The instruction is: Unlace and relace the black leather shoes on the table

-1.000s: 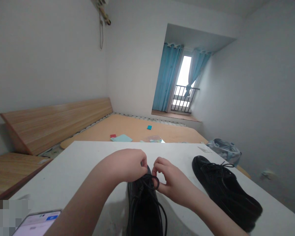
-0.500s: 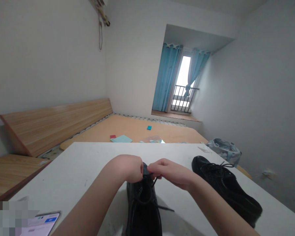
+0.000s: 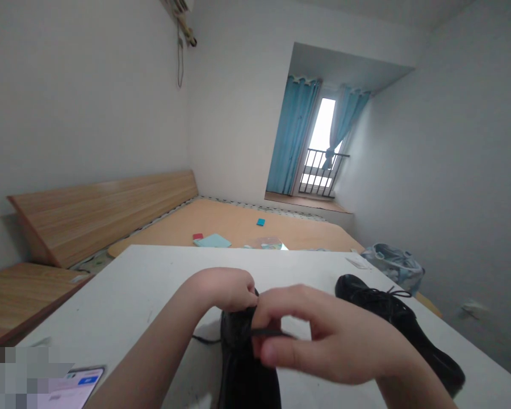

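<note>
A black lace-up shoe (image 3: 249, 380) stands on the white table (image 3: 166, 318) in front of me, its toe pointing away. My left hand (image 3: 227, 289) is curled closed at the front of this shoe; its fingertips are mostly hidden. My right hand (image 3: 310, 329) is closer to me, over the lacing, thumb and fingers bent around a black shoelace (image 3: 266, 332). Another lace end (image 3: 206, 341) sticks out to the shoe's left. To the right lies the second black shoe (image 3: 402, 324), its lace tied in a bow.
A phone (image 3: 74, 386) with a lit screen lies at the table's near left corner. Beyond the table is a bed (image 3: 221, 213) with small coloured items on it. A pale patterned bag (image 3: 394, 264) sits past the far right edge.
My right hand has drawn back toward me and over the shoe, with the lace at its fingers. A lace end now shows left of the shoe. My left hand has barely moved.
</note>
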Motion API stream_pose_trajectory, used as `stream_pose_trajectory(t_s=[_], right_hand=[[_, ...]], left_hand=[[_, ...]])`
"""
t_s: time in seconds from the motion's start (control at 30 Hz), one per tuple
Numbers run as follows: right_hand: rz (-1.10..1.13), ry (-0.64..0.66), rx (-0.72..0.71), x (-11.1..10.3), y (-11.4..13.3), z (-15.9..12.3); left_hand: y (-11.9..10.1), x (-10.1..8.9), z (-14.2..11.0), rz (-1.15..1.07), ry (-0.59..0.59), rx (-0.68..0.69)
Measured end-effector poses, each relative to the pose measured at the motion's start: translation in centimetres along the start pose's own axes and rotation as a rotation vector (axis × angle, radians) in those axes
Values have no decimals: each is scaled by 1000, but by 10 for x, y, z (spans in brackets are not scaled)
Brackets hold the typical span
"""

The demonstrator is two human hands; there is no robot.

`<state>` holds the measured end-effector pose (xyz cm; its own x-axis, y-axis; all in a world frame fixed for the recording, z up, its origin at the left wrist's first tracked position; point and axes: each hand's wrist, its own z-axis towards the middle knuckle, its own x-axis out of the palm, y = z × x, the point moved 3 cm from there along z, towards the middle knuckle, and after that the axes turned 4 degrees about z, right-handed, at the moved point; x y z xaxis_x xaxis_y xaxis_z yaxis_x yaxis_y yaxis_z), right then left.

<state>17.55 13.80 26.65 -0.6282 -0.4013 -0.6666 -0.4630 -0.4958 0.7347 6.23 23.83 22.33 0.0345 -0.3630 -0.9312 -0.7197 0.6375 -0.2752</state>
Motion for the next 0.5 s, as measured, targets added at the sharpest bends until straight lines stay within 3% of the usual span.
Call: stream_pose_trajectory(t_s=[0.1, 0.2, 0.33, 0.43, 0.5], right_hand=[[-48, 221, 121, 5, -17, -2], [-203, 172, 324, -6, -53, 2], [-236, 119, 409, -10, -92, 14], [-180, 162, 384, -3, -106, 23], [-167, 169, 364, 0, -111, 27]], left_hand=[[0, -4, -1, -63, 18, 7], [2, -10, -5, -154, -37, 9], [0, -24, -16, -240, -297, -7], [-7, -37, -29, -259, -511, 34], [-13, -43, -36, -266, -570, 55]])
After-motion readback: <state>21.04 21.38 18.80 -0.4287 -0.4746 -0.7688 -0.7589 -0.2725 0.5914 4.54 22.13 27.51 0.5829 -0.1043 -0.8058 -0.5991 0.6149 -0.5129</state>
